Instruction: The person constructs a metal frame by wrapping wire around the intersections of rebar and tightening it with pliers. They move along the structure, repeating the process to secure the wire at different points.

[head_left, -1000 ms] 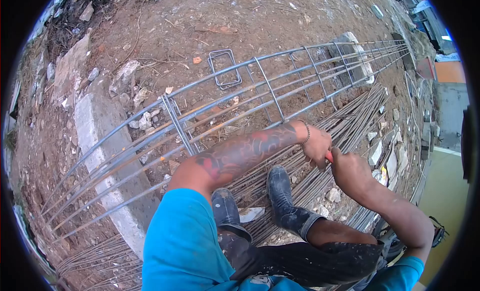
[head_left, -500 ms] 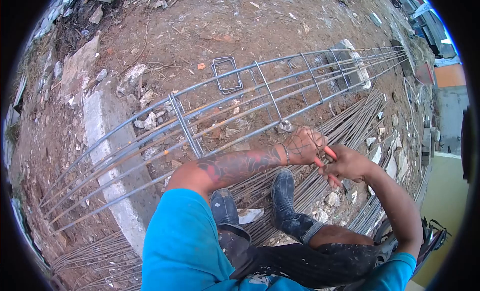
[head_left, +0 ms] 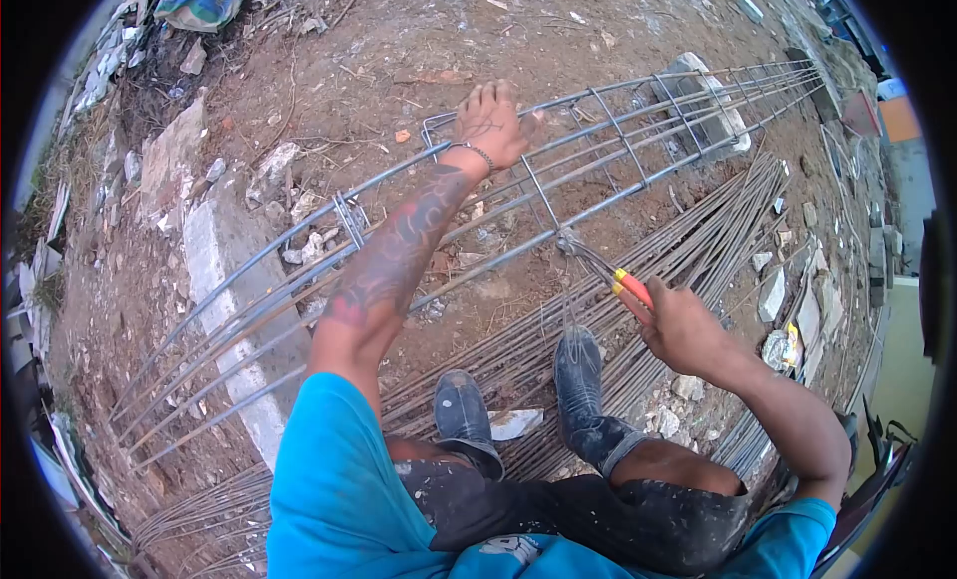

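My left hand (head_left: 493, 126) is stretched out over the far bar of a long rebar cage (head_left: 508, 245). Its fingers are extended, and it appears to rest on that bar by a square stirrup (head_left: 538, 188). My right hand (head_left: 683, 330) is closed round the red-orange handles of a pair of pincers (head_left: 632, 286). The jaws of the pincers meet the near bar at the lower corner of the same stirrup; whether they grip wire there is too small to tell. Part of a loose stirrup (head_left: 435, 123) shows beyond my left hand.
The cage rests on concrete blocks at the left (head_left: 211, 270) and right (head_left: 706, 106). Loose steel rods (head_left: 688, 235) lie on the ground around my boots (head_left: 578, 375). Rubble and stones (head_left: 773, 295) are scattered at the right, with a tarp-like sheet (head_left: 204, 3) at the far left.
My left hand has left the pincers and reached up and left to the cage's far bar. My right hand now holds the pincers alone, their jaws at the near bar.
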Demonstrator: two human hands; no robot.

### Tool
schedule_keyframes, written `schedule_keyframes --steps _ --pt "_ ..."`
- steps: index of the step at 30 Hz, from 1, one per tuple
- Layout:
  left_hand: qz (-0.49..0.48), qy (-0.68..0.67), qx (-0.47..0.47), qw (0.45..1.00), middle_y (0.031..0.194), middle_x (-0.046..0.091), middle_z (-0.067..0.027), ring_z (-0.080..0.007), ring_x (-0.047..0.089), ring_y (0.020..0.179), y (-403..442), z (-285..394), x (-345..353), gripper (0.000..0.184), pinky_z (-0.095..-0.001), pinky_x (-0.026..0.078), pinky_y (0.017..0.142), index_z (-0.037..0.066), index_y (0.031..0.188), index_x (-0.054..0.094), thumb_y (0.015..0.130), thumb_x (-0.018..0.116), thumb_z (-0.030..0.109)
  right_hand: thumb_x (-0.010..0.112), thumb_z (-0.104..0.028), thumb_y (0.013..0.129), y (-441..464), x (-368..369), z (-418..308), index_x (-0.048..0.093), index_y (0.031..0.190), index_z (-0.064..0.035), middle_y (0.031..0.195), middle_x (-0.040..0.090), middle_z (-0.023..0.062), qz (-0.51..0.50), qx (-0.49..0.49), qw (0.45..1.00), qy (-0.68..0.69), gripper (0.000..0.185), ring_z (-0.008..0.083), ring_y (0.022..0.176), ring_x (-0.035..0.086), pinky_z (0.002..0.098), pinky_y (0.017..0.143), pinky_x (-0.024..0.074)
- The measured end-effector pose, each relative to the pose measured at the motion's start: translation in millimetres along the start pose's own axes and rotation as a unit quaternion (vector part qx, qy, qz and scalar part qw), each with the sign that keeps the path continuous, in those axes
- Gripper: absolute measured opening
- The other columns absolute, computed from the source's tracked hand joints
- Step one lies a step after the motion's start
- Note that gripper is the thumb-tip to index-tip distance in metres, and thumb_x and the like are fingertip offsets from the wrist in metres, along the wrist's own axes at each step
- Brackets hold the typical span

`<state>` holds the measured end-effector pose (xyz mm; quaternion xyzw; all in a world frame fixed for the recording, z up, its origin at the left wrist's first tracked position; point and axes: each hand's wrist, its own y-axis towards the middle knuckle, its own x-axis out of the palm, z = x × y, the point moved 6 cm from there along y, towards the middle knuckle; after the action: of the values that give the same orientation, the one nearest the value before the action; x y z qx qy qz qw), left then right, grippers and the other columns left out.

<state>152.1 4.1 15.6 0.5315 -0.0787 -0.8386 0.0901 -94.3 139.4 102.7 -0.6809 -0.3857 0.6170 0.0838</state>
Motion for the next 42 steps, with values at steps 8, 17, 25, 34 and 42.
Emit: schedule_keyframes --steps 8,17,25,34,42 --pt "-0.132 0.009 0.017 0.991 0.121 0.05 -0.0242 -0.0373 0.055 0.105 6 -7 52 0.076 -0.0457 0.044 0.088 -0.003 0.132 0.035 0.081 0.057 0.048 0.058 -0.009 0.079 2 75 44 0.04 0.094 -0.0012 0.06 0.057 0.0222 0.086 0.02 0.996 0.013 0.025 0.0428 0.055 0.058 0.0519 0.053 0.0472" --pt "-0.127 -0.002 0.001 0.992 0.116 0.053 -0.026 -0.0371 0.057 0.102 9 -10 52 0.078 -0.0442 0.046 0.087 -0.005 0.133 0.035 0.082 0.055 0.051 0.062 -0.013 0.081 31 117 75 0.042 0.087 -0.0039 0.066 0.057 0.0184 0.188 -0.009 0.982 0.034 0.022 0.0393 0.057 0.058 0.048 0.05 0.0459" --pt "-0.119 -0.262 0.319 0.903 0.124 0.047 -0.0251 -0.0387 0.045 0.118 -69 131 5 0.088 -0.0447 0.037 0.1 -0.004 0.125 0.043 0.066 0.069 0.055 0.056 -0.012 0.082 9 59 49 0.044 0.088 -0.0052 0.067 0.06 0.0166 0.149 0.01 0.984 -0.097 0.016 0.0359 0.058 0.061 0.0465 0.051 0.0479" --pt "-0.17 -0.22 0.306 0.911 0.072 0.065 -0.013 -0.0298 0.066 0.07 -117 164 60 0.023 -0.043 0.05 0.061 0.008 0.079 0.061 0.078 0.061 0.031 0.051 -0.015 0.088 -8 1 10 0.049 0.109 -0.0041 0.083 0.062 0.0181 0.14 -0.045 0.957 -0.252 0.024 0.0284 0.075 0.066 0.0386 0.06 0.0523" --pt "-0.08 -0.24 0.36 0.898 0.066 0.062 -0.008 -0.0239 0.065 0.065 -131 159 57 0.024 -0.0379 0.05 0.054 0.007 0.072 0.056 0.074 0.064 0.03 0.058 -0.025 0.088 0 74 50 0.043 0.12 0.0044 0.096 0.063 0.0242 -0.317 0.11 0.6 0.726 0.046 0.0276 0.07 0.065 0.0382 0.058 0.0532"
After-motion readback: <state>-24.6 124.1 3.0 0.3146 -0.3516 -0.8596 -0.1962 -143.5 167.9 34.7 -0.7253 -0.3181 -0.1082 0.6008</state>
